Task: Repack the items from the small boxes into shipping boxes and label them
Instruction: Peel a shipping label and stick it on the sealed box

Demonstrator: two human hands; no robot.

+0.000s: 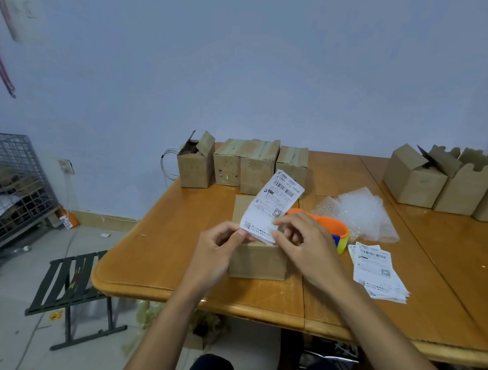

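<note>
While aloft, label (273, 204) lengthwise upright, right-leaning.

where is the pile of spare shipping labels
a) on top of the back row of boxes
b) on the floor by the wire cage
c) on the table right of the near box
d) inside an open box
C: the pile of labels lies flat on the table, right of the near box, by the orange tape dispenser; the left hand and right hand pinch one single label.
</note>
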